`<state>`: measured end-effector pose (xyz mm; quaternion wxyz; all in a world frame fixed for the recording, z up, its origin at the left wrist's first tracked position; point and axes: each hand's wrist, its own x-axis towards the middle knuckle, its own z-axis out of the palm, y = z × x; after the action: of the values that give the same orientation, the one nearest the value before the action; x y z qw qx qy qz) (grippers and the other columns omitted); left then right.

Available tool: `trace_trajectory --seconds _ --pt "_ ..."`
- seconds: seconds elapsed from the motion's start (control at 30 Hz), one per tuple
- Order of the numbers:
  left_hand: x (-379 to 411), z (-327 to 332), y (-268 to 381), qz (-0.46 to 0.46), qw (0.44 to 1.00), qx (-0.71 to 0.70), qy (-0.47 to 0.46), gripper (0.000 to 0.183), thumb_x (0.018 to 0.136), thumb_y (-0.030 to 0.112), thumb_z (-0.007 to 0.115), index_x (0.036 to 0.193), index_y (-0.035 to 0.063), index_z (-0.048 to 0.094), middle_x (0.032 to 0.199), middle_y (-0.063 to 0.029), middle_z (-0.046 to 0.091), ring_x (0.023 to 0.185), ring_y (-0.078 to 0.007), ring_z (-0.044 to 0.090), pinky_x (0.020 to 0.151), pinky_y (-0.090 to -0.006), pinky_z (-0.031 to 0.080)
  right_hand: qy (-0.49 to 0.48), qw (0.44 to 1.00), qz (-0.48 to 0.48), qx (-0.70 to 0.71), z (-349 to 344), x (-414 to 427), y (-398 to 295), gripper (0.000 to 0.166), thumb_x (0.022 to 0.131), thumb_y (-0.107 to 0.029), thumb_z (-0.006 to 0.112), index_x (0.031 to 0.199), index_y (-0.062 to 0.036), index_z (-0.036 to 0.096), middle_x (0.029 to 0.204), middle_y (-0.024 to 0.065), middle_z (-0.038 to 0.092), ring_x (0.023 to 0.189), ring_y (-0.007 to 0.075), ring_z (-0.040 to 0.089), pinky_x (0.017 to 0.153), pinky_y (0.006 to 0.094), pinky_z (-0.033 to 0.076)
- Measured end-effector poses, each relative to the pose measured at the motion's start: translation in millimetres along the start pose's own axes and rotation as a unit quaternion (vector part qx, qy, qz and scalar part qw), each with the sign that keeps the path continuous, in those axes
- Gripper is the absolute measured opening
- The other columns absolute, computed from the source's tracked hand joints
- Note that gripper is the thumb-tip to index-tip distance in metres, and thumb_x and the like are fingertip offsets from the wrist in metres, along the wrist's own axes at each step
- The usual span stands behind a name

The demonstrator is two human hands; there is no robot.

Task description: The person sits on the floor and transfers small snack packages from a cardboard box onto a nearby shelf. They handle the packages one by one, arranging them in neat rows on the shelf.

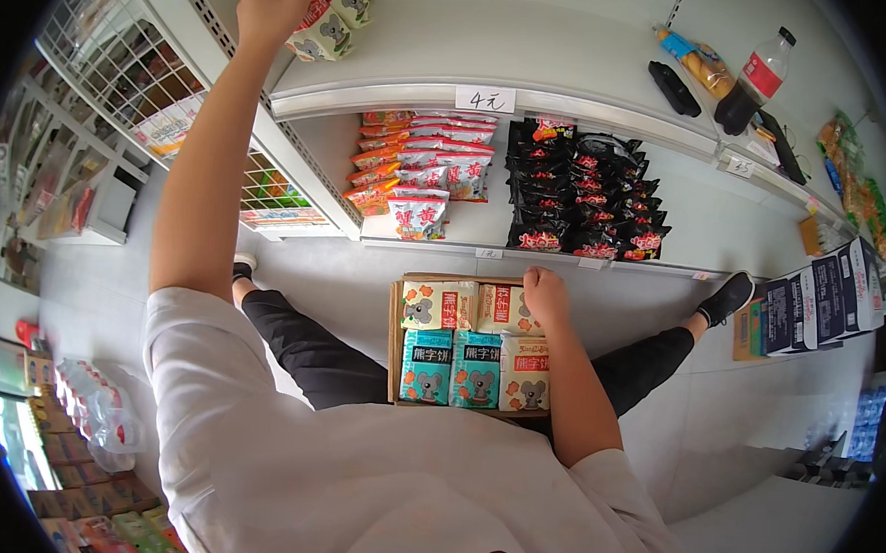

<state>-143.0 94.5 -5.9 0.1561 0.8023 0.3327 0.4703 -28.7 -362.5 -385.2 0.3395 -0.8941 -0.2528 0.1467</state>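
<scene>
My left hand (273, 8) is raised at the upper left and holds a cream biscuit packet at the picture's top edge. Beside and below it, more cream biscuit packets (322, 36) with a koala picture stand on the upper shelf (456, 22). My right hand (545, 297), fingers curled, rests at the upper right edge of an open cardboard box (394, 341) between my legs. The box holds cream packets (438, 305) and teal packets (426, 367) of biscuits. Whether my right hand grips the box's rim cannot be told.
Orange and white snack bags (422, 178) and black snack bags (586, 194) line the lower shelf. A cola bottle (758, 79), a bread packet (698, 63) and a black case (674, 89) lie or stand on the upper shelf. Dark cartons (825, 296) are at the right; a wire rack (124, 57) is left.
</scene>
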Motion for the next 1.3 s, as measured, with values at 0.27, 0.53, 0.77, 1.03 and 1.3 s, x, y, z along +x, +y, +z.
trace_trajectory --seconds 0.27,0.53,0.77,1.03,1.3 --pt "-169.6 -85.8 77.6 0.073 0.967 -0.171 -0.175 0.059 0.086 0.014 0.077 0.141 0.0006 0.062 0.126 -0.0141 0.071 0.116 -0.0203 0.068 0.102 -0.033 0.051 -0.02 0.998 -0.055 -0.03 -16.0 1.7 5.6 0.038 0.104 -0.033 0.054 0.097 -0.0006 0.073 0.1 0.0271 0.072 0.097 0.0498 0.068 0.086 0.0565 0.055" --pt "-350.7 -110.6 72.1 0.038 0.921 -0.192 -0.337 0.074 0.062 0.004 0.081 0.133 -0.004 0.062 0.13 -0.0216 0.063 0.118 -0.0365 0.063 0.106 -0.0402 0.048 -0.069 0.961 -0.217 0.156 -76.2 -80.7 -80.6 0.046 0.094 -0.017 0.074 0.136 -0.0033 0.063 0.133 0.0192 0.068 0.123 0.0365 0.066 0.104 0.0442 0.052" --pt "-426.1 -68.6 73.1 -0.041 0.926 -0.182 -0.329 0.071 0.065 0.004 0.081 0.134 0.0007 0.062 0.128 -0.0222 0.064 0.121 -0.0413 0.061 0.103 -0.0461 0.052 -0.257 0.876 -0.292 0.286 -66.0 -133.5 -107.3 0.104 0.081 -0.024 0.088 0.165 -0.0036 0.029 0.163 0.0214 0.042 0.151 0.036 0.043 0.122 0.0434 0.038" --pt "-453.3 -39.1 62.8 -0.051 0.93 -0.123 -0.342 0.09 0.072 0.008 0.087 0.152 0.0043 0.046 0.145 -0.0219 0.05 0.133 -0.0415 0.054 0.106 -0.0458 0.051 -0.237 0.903 -0.248 0.26 -33.1 -127.1 -93.1 0.11 0.077 -0.018 0.092 0.165 -0.0044 0.028 0.16 0.0221 0.046 0.147 0.0366 0.048 0.12 0.0443 0.041" --pt "-491.2 -37.3 41.7 -0.158 0.901 -0.176 -0.364 0.107 0.079 0.007 0.086 0.165 0.0025 0.021 0.152 -0.0256 0.04 0.139 -0.0353 0.051 0.105 -0.042 0.052 -0.125 0.874 -0.076 0.463 -13.2 -121.5 -69.9 0.088 0.09 -0.007 0.079 0.163 -0.0064 0.029 0.135 0.0142 0.062 0.114 0.0158 0.066 0.093 0.0295 0.055"
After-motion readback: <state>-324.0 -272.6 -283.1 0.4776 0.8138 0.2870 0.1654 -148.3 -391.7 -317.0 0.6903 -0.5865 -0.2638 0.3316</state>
